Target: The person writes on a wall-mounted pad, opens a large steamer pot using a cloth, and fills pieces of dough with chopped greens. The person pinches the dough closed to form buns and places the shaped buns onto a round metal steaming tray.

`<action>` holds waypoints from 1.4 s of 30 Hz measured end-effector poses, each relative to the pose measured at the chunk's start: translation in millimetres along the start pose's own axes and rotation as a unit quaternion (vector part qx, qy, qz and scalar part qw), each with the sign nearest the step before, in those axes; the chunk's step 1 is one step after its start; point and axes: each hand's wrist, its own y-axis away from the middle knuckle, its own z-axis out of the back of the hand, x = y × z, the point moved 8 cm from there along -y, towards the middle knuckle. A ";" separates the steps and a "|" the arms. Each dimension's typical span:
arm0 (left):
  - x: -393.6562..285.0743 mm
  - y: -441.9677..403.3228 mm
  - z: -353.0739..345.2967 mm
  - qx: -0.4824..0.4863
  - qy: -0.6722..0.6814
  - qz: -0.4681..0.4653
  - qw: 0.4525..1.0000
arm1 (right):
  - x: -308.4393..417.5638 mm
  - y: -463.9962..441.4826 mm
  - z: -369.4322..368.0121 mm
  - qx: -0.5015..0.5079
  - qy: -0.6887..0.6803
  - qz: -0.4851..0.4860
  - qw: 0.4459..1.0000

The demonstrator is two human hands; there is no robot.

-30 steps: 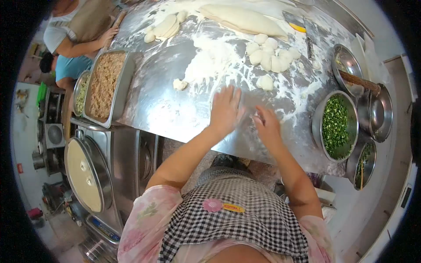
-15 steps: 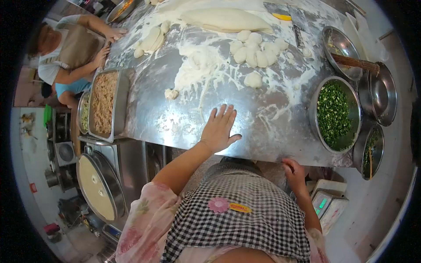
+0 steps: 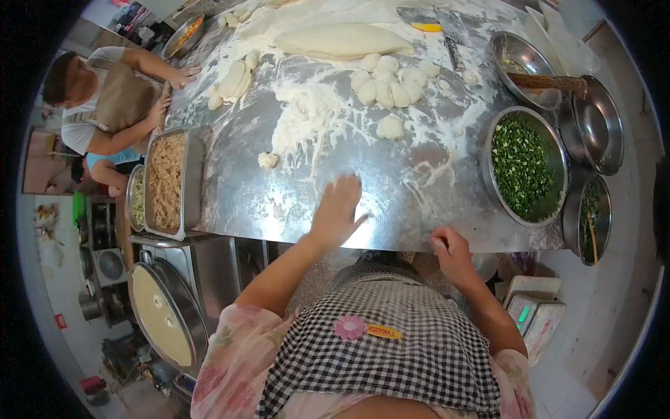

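My left hand [image 3: 338,212] is over the floury steel table [image 3: 241,202] near its front edge, fingers blurred and thumb held apart, with nothing in it. At the table's edge to the right, my right hand [image 3: 452,249] has its fingers curled in; whatever they may hold is hidden. Beyond my left hand lie a patch of loose flour [image 3: 307,115] and a small lump of dough [image 3: 268,161]. A single dough ball [image 3: 390,128] sits in front of a cluster of dough pieces [image 3: 386,84]. Behind them stretches a long slab of dough [image 3: 342,40].
Chopped greens [image 3: 520,164] fill a steel bowl on the right, where a rolling pin [image 3: 544,82] lies across another bowl. A deep tray holds minced filling [image 3: 166,183] at the left. Another person [image 3: 115,91] works there. A scale [image 3: 534,318] stands below the table, right.
My left hand has shifted, its fingers now blurred and less spread. My right hand has moved a little left along the table edge, with fingers curled. The whole view has shifted slightly.
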 end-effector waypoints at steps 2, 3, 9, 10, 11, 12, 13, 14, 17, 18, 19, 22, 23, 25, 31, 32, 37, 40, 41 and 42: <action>-7.5 9.9 -0.8 -0.071 -0.012 -0.015 0.997 | 1.0 -4.3 -15.0 0.039 0.018 0.017 0.999; -6.0 9.1 -0.5 -0.107 -0.021 -0.027 0.994 | 3.8 -9.1 -23.4 0.051 0.028 0.034 0.998; 61.3 8.1 40.1 -0.156 0.275 0.177 0.932 | 36.6 -26.7 -57.1 0.129 0.085 0.098 0.983; 68.1 10.2 32.9 -0.100 0.256 0.222 0.936 | 50.3 -31.8 -57.5 0.107 0.039 0.112 0.987; 70.2 8.1 28.3 -0.119 0.245 0.188 0.943 | 61.6 -38.3 -57.4 0.082 -0.008 0.126 0.989; 70.2 8.3 26.5 -0.170 0.254 0.166 0.938 | 65.0 -44.9 -59.6 0.065 -0.006 0.129 0.990; 63.0 10.0 28.3 -0.220 0.263 0.142 0.928 | 65.4 -50.7 -61.4 0.048 -0.004 0.130 0.990; 52.7 11.2 38.1 -0.270 0.272 0.118 0.916 | 70.2 -57.7 -60.9 0.030 -0.001 0.132 0.991; 24.9 5.6 44.5 -0.162 0.532 0.154 0.817 | 72.7 -79.3 -47.6 0.019 -0.162 -0.061 0.985; 5.8 5.8 59.8 -0.144 0.588 0.151 0.781 | 85.2 -80.9 -38.3 0.021 -0.218 -0.108 0.970; -12.0 15.8 87.9 -0.136 0.744 0.161 0.634 | 109.7 -78.4 -25.2 0.034 -0.278 -0.124 0.952; -52.9 4.5 97.5 -0.086 0.721 0.099 0.680 | 137.5 -65.6 -1.3 -0.023 -0.268 0.018 0.963; -67.3 -3.4 103.8 -0.114 0.548 0.038 0.828 | 140.8 -59.1 16.5 -0.028 -0.207 0.045 0.977; -161.6 -42.3 90.1 -0.136 -0.099 -0.135 0.976 | 85.5 -35.2 86.2 -0.155 -0.059 0.047 0.985; -278.9 -79.1 89.3 -0.224 0.055 -0.288 0.930 | -63.3 85.3 337.3 -0.309 0.343 -0.191 0.866; -296.9 -88.9 87.1 -0.206 0.065 -0.274 0.937 | -101.3 99.7 374.7 -0.293 0.423 -0.195 0.835; -409.1 -129.9 104.1 -0.178 -0.041 -0.301 0.936 | -193.3 114.3 445.7 -0.113 0.608 -0.203 0.759; -427.8 -166.0 76.4 -0.054 0.290 -0.187 0.937 | -215.8 117.9 470.8 -0.082 0.542 -0.205 0.811; -425.7 -172.5 62.9 -0.025 0.473 -0.151 0.868 | -198.7 120.8 477.3 -0.042 0.498 -0.180 0.847; -430.5 -174.9 57.8 0.004 0.592 -0.117 0.798 | -169.8 128.1 485.0 -0.001 0.452 -0.153 0.879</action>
